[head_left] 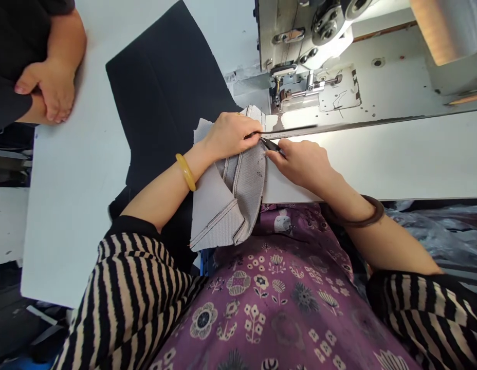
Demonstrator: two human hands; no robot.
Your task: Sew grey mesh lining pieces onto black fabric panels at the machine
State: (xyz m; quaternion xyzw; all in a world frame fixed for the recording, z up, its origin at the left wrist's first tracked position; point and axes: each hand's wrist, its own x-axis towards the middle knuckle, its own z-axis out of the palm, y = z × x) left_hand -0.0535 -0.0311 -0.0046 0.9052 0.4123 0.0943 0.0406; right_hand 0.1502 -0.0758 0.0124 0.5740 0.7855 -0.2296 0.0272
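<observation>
Can't see the rear of the dark pointed metal tool (270, 145), inside the right hand (303, 162) beside the grey woven fabric (251, 177). Can't read the small white barcode label (231, 77) beyond that fabric.

The bare left hand (235, 134) lies palm down with curled fingers (254, 124); near it, the bare right hand (303, 163) is bent in a grip. Both forearms (161, 192), below black-and-beige striped sleeves (140, 288), reach inward.

Upper left, a co-worker (18, 46), arms crossed, by the white table (65, 216)! Crumpled plastic (431, 226) gleams at right, and a barcode (231, 77) shows near top centre.
</observation>
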